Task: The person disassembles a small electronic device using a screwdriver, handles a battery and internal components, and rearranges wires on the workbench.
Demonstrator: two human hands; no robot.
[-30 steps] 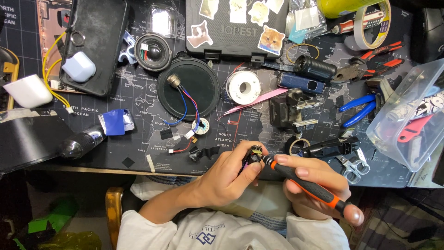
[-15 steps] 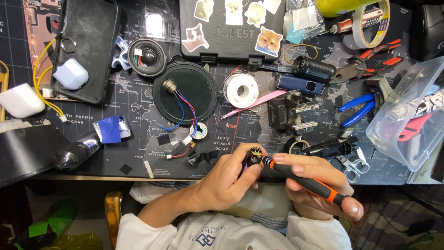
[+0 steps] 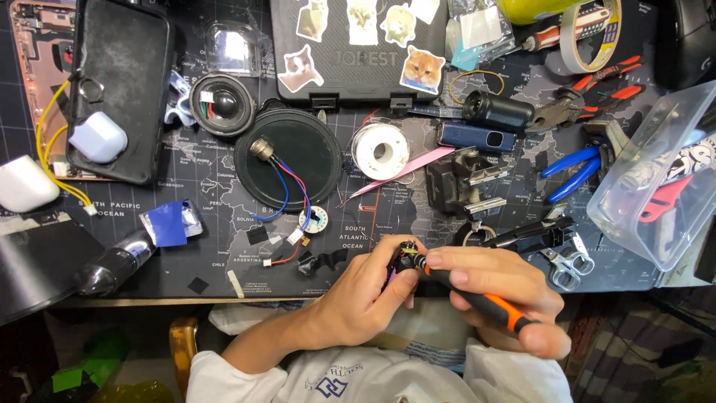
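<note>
Black map-printed desk mat [image 3: 224, 186] under clutter, left hand [image 3: 365, 295] pinching small part [image 3: 405, 261], right hand [image 3: 496, 287] gripping orange-black screwdriver [image 3: 485, 298].

We count two hands, left [image 3: 365, 295] and right [image 3: 496, 287], one orange-handled screwdriver [image 3: 492, 306], one solder spool [image 3: 380, 150], two round speakers [image 3: 222, 103] [image 3: 287, 158], one blue-handled pliers [image 3: 574, 166] and one red-handled pliers [image 3: 597, 89].

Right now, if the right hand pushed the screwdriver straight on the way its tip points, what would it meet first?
The right hand aims the orange-and-black screwdriver up-left, so it meets the small dark part pinched in the left hand; the tip seems already against it.
</note>
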